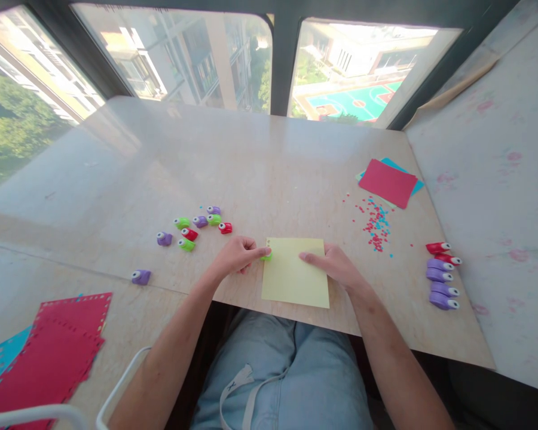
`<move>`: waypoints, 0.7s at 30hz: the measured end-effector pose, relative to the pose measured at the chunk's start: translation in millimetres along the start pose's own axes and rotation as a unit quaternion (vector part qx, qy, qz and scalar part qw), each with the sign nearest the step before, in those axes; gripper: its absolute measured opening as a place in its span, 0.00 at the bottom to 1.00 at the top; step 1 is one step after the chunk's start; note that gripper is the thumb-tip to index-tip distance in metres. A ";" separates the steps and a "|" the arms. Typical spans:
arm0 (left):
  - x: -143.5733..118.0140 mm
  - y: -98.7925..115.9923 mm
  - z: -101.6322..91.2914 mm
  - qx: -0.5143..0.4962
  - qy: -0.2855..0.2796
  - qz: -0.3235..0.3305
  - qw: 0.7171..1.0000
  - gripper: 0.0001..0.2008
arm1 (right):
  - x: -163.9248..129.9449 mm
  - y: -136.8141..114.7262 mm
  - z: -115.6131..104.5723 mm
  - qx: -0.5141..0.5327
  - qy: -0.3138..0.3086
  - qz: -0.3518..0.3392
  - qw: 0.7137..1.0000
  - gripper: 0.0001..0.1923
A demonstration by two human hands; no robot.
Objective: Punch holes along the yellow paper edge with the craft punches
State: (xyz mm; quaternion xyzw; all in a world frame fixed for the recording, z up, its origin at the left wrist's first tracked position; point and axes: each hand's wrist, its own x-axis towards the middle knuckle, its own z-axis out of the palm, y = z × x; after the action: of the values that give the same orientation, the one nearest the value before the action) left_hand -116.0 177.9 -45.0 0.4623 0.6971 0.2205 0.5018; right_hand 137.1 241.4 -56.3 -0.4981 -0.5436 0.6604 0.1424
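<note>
Now left hand (235, 255) on green punch (266, 256), right hand (334, 265) on yellow paper (295, 280)

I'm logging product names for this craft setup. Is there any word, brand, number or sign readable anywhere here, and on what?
None can be read: the yellow sheet, red sheets and small punches show no legible print; any marking is too small to tell.

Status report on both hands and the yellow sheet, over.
Left hand pressing green punch at yellow sheet left edge. Right hand flat on sheet top. Nothing obstructing.
</note>
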 end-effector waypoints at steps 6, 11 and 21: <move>-2.8 3.5 3.1 -0.010 -0.004 0.016 1.000 0.24 | -1.9 -3.4 1.4 0.004 0.003 0.002 1.000 0.19; -1.2 6.0 2.5 -0.008 -0.012 -0.008 1.000 0.23 | -1.1 -2.8 0.8 -0.003 0.004 0.007 1.000 0.19; 3.6 4.0 -1.3 0.012 -0.036 0.025 0.999 0.23 | -0.3 -0.6 -0.5 -0.020 -0.003 -0.004 1.000 0.18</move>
State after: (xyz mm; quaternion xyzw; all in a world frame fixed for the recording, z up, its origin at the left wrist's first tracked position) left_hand -115.7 183.1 -43.2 0.4932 0.6694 0.2081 0.5151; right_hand 137.4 241.7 -55.6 -0.4964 -0.5590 0.6505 0.1338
